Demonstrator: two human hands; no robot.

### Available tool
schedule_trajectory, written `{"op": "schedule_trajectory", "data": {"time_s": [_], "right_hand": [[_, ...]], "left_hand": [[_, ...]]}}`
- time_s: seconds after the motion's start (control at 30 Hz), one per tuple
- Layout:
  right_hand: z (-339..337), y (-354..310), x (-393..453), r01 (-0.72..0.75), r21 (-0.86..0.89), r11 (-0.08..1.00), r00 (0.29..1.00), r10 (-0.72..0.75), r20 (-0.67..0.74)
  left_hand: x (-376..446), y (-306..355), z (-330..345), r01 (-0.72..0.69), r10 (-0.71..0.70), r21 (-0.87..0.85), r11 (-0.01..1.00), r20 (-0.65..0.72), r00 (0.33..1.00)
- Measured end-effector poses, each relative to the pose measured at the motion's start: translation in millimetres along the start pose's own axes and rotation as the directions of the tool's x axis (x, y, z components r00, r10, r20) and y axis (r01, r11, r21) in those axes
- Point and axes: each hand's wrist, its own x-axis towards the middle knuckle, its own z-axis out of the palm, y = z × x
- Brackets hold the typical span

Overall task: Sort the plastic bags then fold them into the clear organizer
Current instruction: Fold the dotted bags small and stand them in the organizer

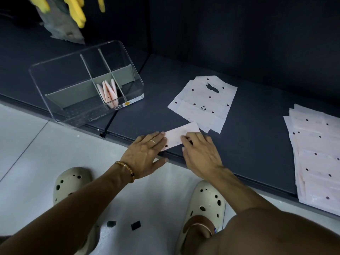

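A pale pink dotted plastic bag, folded into a narrow strip (179,136), lies at the front edge of the dark shelf (248,137). My left hand (145,155) lies flat on the strip's left end, fingers straight. My right hand (200,151) presses on its right part with its fingers bent down onto it. The clear organizer (86,80) stands at the left of the shelf, with several folded pink bags (108,92) upright in its middle front compartment. Two flat dotted bags (204,103) lie behind the strip. A stack of flat bags (318,157) sits at the right.
Yellow gloves and a grey cloth (64,21) hang at the upper left above the organizer. The shelf's front edge runs just under my hands. Below it is a pale floor with my two beige clogs (204,205) and small dark bits (136,225).
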Motion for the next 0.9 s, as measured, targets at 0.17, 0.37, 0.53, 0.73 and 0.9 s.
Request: {"op": "schedule_trajectory", "data": {"time_s": [0.17, 0.37, 0.53, 0.73, 0.9], "right_hand": [[-3, 6, 6, 0.042, 0.050, 0.998, 0.999, -0.041, -0.023], [-5, -17, 10, 0.020, 0.282, 0.959, 1.000, -0.016, -0.018], [-5, -12, 21, -0.323, 0.741, 0.589, 0.924, 0.365, 0.114], [-8, -1, 39, -0.534, 0.778, 0.330, 0.805, 0.478, 0.350], [-4, -5, 52, -0.606, 0.673, 0.424, 0.766, 0.541, 0.348]], "left_hand": [[-10, 2, -12, -0.075, 0.065, -0.061, 0.995, -0.149, 0.987], [7, 20, -21, 0.081, -0.146, -0.253, 0.964, -0.251, 0.957], [20, 21, -26, 0.246, -0.394, -0.621, 0.744, -0.110, 0.913], [39, 24, -22, 0.393, -0.536, -0.671, 0.629, -0.008, 0.844], [53, 27, -23, 0.520, -0.659, -0.643, 0.562, 0.033, 0.752]]}}
